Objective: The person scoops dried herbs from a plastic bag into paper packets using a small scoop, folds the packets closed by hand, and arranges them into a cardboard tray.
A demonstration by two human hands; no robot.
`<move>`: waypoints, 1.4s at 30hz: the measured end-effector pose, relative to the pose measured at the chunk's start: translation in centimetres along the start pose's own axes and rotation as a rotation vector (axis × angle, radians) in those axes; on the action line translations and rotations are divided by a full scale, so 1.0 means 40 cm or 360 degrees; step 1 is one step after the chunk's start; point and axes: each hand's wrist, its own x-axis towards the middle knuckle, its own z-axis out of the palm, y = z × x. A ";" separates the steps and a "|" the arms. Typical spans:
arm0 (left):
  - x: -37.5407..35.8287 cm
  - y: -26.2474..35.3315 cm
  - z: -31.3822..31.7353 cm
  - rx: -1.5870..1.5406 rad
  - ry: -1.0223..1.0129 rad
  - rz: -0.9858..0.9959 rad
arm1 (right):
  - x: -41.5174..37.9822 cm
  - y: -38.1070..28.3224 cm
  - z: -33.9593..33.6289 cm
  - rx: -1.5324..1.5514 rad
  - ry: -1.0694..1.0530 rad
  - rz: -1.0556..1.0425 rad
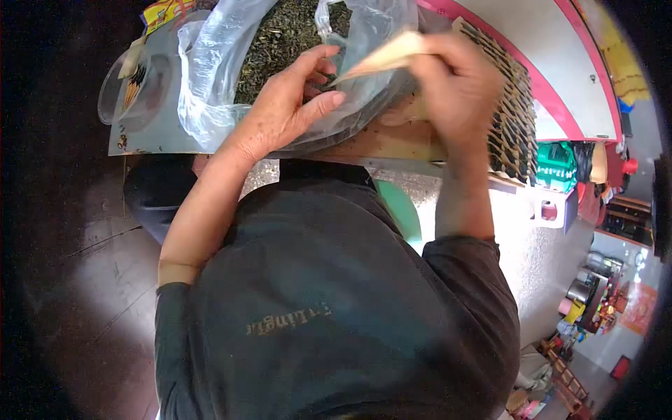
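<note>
My right hand point(465, 87) grips the wide end of a pale tan, cone-shaped piece point(388, 54), blurred by motion; its narrow tip points down and left. Just left of that tip is my left hand point(290, 101), fingers curved and apart, holding nothing that I can see. Both hands are above a clear plastic bag point(210, 70), open at the top. Dark green-brown dried leaves point(280, 42) fill it. To the right of my right hand lies a flat rack or tray point(514, 105) with rows of small dark and tan pieces.
A round clear plastic tub point(112, 98) with dark-tipped tan sticks point(133, 87) stands at the table's left. Behind it is a yellow-red packet point(164, 14). A white panel with pink edging point(546, 56) rises at the back right. Green items point(556, 168) sit beyond the rack.
</note>
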 end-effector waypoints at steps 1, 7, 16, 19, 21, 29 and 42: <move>0.003 -0.004 0.005 0.0034 -0.0016 0.0028 | -0.005 0.020 -0.052 0.0140 0.0043 -0.0011; -0.002 -0.035 0.018 0.0090 -0.0071 -0.0034 | -0.087 0.103 -0.267 -0.0778 0.0140 0.0434; -0.007 -0.039 0.016 0.0104 -0.0114 -0.0104 | -0.155 0.195 -0.238 -0.1003 0.0084 0.0309; -0.008 -0.036 0.015 0.0110 -0.0101 -0.0116 | -0.162 0.231 -0.231 -0.1049 0.0081 0.0238; -0.008 -0.035 0.015 0.0102 -0.0101 -0.0131 | -0.161 0.236 -0.229 -0.1063 0.0078 0.0169; -0.008 -0.044 0.019 0.0108 -0.0115 -0.0124 | -0.162 0.256 -0.196 -0.1147 -0.0107 0.0218; -0.011 -0.047 0.014 0.0176 -0.0079 -0.0105 | -0.165 0.270 -0.160 -0.1414 -0.0527 0.0517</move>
